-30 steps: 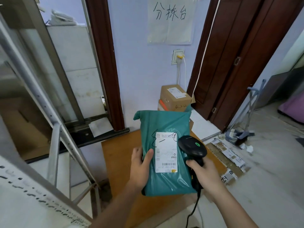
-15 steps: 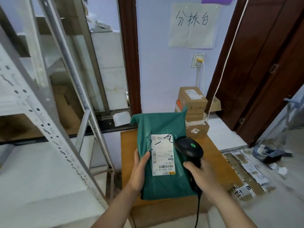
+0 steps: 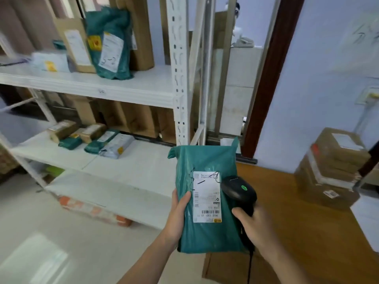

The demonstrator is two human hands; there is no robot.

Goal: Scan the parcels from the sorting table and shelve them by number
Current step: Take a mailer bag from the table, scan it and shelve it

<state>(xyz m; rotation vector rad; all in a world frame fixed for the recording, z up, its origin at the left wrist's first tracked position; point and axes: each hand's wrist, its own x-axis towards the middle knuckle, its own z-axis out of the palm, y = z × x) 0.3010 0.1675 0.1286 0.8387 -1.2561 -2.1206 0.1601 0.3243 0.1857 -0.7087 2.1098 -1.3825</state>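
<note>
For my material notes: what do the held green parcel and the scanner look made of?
The green parcel looks like a soft plastic mailer: wrinkled, slightly glossy film with a paper label. The scanner looks like hard black plastic, smooth and faintly shiny, with a green dot on top.

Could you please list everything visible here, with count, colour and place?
held parcel: one, green bag with a white label, between the hands
scanner: one, black, right of the label
shelving unit: one, white, left
shelved parcels: several, green, brown and pale, upper and middle shelves
sorting table: one, brown wood, right
stacked boxes: a few, brown cardboard, on the table's far right
left hand: one, grips the parcel's left edge
right hand: one, grips the scanner's handle
</note>
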